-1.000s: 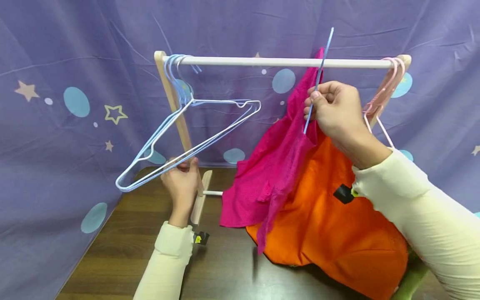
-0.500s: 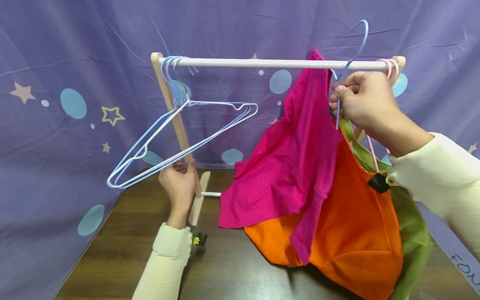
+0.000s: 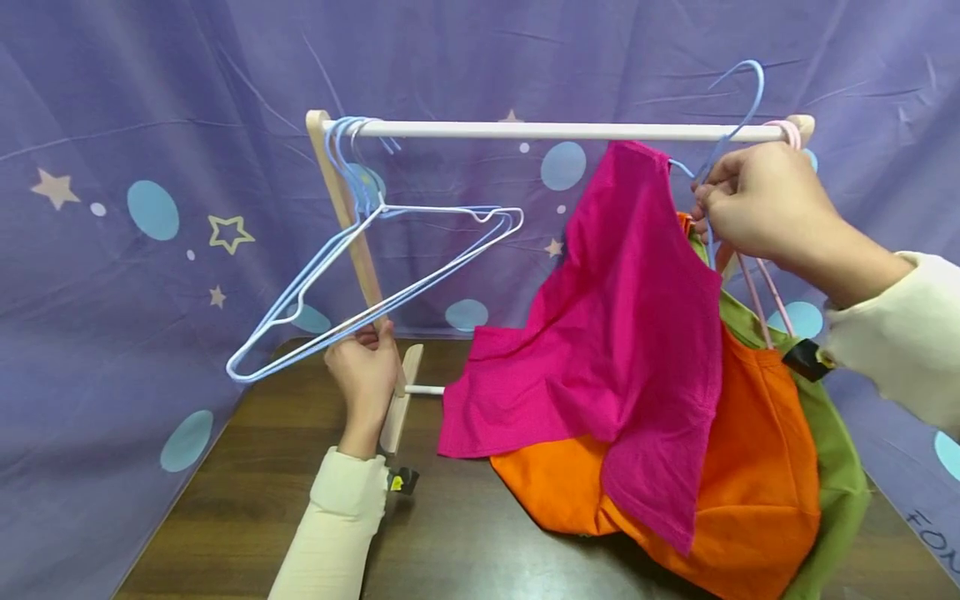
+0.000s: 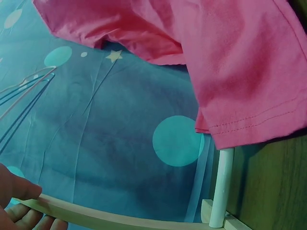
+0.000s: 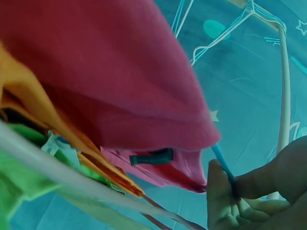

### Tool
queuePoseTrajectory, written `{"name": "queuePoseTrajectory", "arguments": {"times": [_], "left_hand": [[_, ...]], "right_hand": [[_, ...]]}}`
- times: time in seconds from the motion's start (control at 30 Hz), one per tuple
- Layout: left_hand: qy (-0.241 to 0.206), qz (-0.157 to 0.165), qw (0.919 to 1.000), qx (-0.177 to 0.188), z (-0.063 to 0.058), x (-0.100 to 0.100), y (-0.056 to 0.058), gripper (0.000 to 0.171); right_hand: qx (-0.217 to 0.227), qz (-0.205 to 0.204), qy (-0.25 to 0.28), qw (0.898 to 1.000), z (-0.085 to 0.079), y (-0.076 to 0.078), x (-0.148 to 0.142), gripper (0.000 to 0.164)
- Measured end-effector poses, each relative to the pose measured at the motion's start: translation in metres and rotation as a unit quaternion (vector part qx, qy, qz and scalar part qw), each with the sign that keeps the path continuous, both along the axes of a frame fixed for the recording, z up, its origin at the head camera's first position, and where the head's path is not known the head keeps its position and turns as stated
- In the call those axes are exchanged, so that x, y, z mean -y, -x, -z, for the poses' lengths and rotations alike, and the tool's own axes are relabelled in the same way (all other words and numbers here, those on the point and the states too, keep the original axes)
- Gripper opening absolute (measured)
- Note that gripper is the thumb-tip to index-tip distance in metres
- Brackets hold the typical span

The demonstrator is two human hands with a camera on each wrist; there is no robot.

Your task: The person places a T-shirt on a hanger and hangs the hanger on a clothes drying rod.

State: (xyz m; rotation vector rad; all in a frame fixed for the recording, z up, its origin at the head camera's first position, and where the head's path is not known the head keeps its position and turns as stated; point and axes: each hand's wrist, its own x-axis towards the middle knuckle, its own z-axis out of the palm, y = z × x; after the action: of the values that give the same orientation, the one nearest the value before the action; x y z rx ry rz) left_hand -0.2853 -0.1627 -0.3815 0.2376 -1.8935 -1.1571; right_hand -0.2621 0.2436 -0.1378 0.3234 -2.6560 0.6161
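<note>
My right hand (image 3: 780, 200) pinches the neck of a blue wire hanger (image 3: 759, 96) near the right end of the rack. A magenta garment (image 3: 645, 333) hangs from this hanger, its lower part spread leftward over an orange garment (image 3: 772, 467). The hanger's hook rises above the white rail (image 3: 525, 131), its open end toward the back. In the right wrist view, thumb and fingertips close on the blue wire (image 5: 221, 158) beside the magenta cloth. My left hand (image 3: 365, 375) grips the rack's left wooden upright (image 3: 360, 258), thumb on one side and fingers behind in the left wrist view.
Blue and white hangers (image 3: 375, 329) hang at the rail's left end. Pink hangers (image 3: 753, 300) hang at the right end, beside the orange garment and a green garment (image 3: 843, 475). The rack stands on a brown wooden table (image 3: 247, 483) before a purple patterned curtain (image 3: 247, 67).
My right hand has moved right with the hanger and magenta garment. The hanger has turned, showing its hook's curve, and the magenta cloth spreads wider across the orange. My left hand keeps its hold.
</note>
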Motion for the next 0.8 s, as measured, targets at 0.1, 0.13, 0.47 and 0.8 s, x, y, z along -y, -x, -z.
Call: {"name": "queuePoseTrajectory", "arguments": {"times": [0.1, 0.13, 0.47, 0.8], "left_hand": [[0.003, -0.004, 1.0000, 0.008, 0.000, 0.000, -0.001, 0.021], [0.004, -0.004, 0.9999, 0.009, 0.000, 0.000, -0.001, 0.021], [-0.002, 0.005, 1.0000, 0.000, 0.000, 0.001, 0.000, 0.020], [-0.005, 0.007, 0.9999, -0.008, 0.001, 0.000, 0.000, 0.019]], "right_hand": [[0.013, -0.003, -0.020, 1.000, -0.002, -0.001, -0.002, 0.027], [0.014, -0.004, -0.027, 1.000, -0.003, -0.001, -0.004, 0.026], [0.051, -0.007, -0.102, 0.993, -0.013, -0.002, -0.012, 0.022], [0.089, -0.012, -0.099, 0.991, -0.011, 0.002, -0.014, 0.021]]}}
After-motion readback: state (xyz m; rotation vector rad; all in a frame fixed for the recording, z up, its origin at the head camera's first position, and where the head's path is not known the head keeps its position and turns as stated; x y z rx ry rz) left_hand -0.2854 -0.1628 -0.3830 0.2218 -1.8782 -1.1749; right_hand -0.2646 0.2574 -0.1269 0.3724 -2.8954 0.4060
